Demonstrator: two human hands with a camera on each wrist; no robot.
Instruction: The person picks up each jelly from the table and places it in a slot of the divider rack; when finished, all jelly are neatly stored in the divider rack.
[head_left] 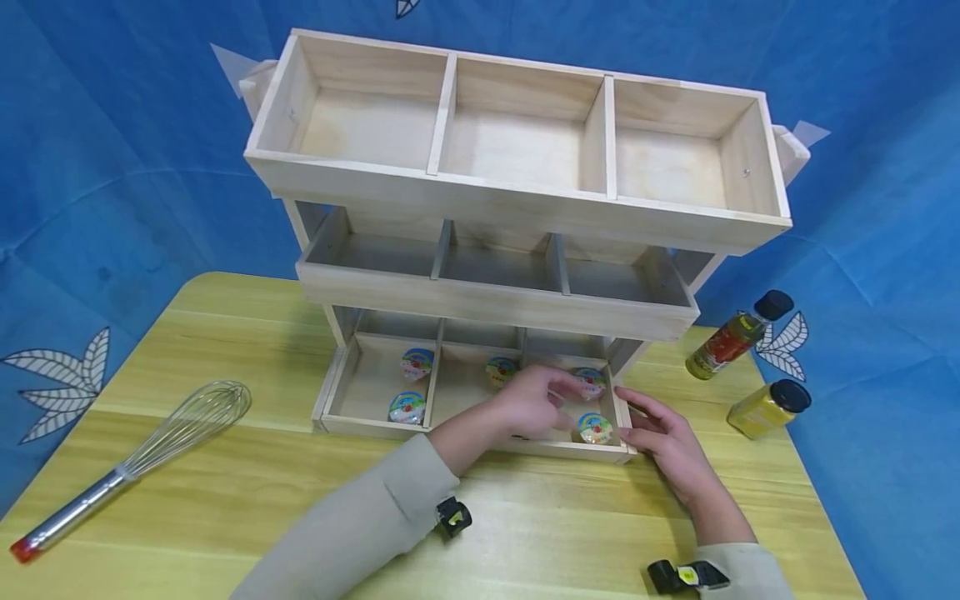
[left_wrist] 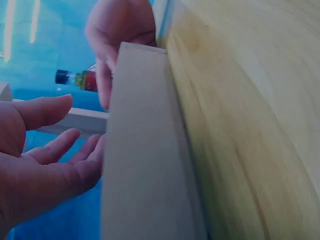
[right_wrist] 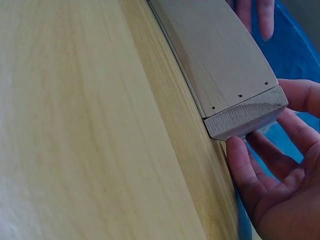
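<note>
A three-tier wooden shelf (head_left: pixel 517 204) has divided compartments on each level. Small jelly cups with colourful lids lie in its bottom tier: two in the left compartment, one (head_left: pixel 501 372) in the middle, and two on the right. My left hand (head_left: pixel 528 402) reaches over the right compartment, its spread fingers near the rear cup (head_left: pixel 589 383) and the front cup (head_left: pixel 595 428). Nothing shows between its thumb and fingers in the left wrist view. At the bottom tier's right end, my right hand (head_left: pixel 671 450) grips the corner, its thumb (right_wrist: pixel 239 155) against the end piece.
A whisk (head_left: pixel 176 433) lies on the wooden table at the left. Right of the shelf are a dark-capped sauce bottle (head_left: pixel 727 343) and a yellow spice jar (head_left: pixel 765 408). The upper tiers overhang the bottom one; blue cloth (head_left: pixel 135 125) hangs behind.
</note>
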